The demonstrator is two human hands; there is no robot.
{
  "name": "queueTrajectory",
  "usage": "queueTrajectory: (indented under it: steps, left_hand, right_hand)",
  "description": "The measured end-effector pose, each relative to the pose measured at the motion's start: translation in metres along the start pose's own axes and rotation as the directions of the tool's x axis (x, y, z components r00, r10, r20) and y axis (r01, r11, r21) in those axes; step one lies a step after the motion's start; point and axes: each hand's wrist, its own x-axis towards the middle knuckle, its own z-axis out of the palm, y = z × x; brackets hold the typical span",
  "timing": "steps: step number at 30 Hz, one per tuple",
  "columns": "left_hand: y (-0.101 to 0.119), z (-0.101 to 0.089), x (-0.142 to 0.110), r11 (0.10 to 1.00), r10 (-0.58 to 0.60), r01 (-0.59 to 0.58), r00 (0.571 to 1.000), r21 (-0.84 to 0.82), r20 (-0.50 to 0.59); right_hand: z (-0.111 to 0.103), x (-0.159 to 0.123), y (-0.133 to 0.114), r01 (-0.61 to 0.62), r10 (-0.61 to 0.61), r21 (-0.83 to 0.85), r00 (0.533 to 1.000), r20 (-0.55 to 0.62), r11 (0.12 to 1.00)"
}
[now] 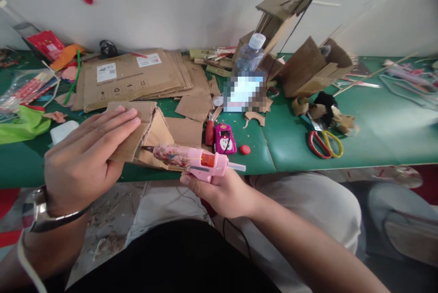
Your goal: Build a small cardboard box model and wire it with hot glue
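Observation:
My right hand [222, 192] is wrapped round the handle of a pink hot glue gun [205, 170]. A clear glue stick [237, 166] pokes out of its back end, and dried glue crusts its barrel. The dark nozzle [148, 149] points left, at or very near the edge of a folded cardboard piece [132, 140]. My left hand [85, 151] holds that cardboard, with fingers flat over its upper face and the thumb low at the near side. Along the cardboard's raw edge runs a dark, rough line.
Behind lie stacked flat cardboard sheets [130, 78]. A red-handled cutter [210, 132], a pink gadget [225, 138] and a red cap [245, 149] sit right of the cardboard. Further right are scissors [325, 143], a plastic bottle [249, 58] and a cardboard box [316, 67] on the green table [386, 133].

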Motion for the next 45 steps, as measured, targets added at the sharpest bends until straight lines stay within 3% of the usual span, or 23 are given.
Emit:
queueTrajectory:
  steps: [17,22,27,33,38,45]
  left_hand:
    - [0.0,-0.001,-0.001,1.0,-0.005,0.006,0.999,-0.007,0.037]
    - [0.0,-0.003,0.0,0.999,-0.006,0.007,0.999,-0.034,0.047]
    - [0.001,-0.003,0.0,0.999,-0.008,0.01,0.999,-0.039,0.034]
    - [-0.001,-0.003,-0.002,0.999,0.031,-0.03,0.998,-0.012,0.049]
    - [-0.002,-0.003,-0.003,0.998,0.055,-0.057,0.996,0.032,0.074]
    - [-0.001,-0.006,-0.002,0.997,0.058,-0.065,0.989,0.043,0.139]
  right_hand:
    - [0.0,-0.008,-0.003,-0.027,0.026,-0.063,1.0,-0.006,0.998]
    - [0.0,-0.008,-0.004,-0.051,0.052,-0.032,0.998,0.041,0.998]
    - [0.001,-0.008,-0.001,0.014,-0.016,0.077,0.999,0.029,0.997]
    - [0.005,-0.014,0.007,-0.111,0.149,0.316,0.984,-0.099,0.942]
    - [0.005,-0.015,0.009,-0.226,0.317,0.516,0.944,-0.095,0.827]
    - [0.002,-0.007,0.009,-0.219,0.369,0.56,0.914,-0.168,0.799]
